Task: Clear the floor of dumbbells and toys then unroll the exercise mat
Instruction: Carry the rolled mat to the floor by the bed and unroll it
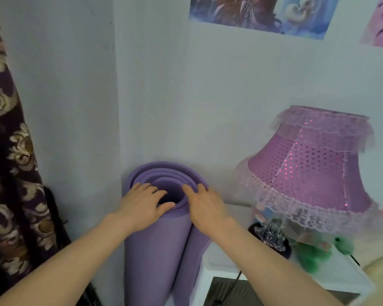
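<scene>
A rolled purple exercise mat (157, 252) stands upright in the corner of the pale wall, its spiral top end facing me. My left hand (142, 204) lies on the left side of the top rim, thumb hooked over the inner edge of the roll. My right hand (205, 205) rests on the right side of the rim, fingers spread over the outer layers. Both hands touch the mat at its top. No dumbbells or toys on the floor are in view; the floor itself is hidden.
A dark patterned curtain (11, 173) hangs at the left. Right of the mat stands a white bedside table (221, 259) carrying a pink lace-trimmed lamp (312, 171) with a black cable. Posters (261, 12) hang on the wall above.
</scene>
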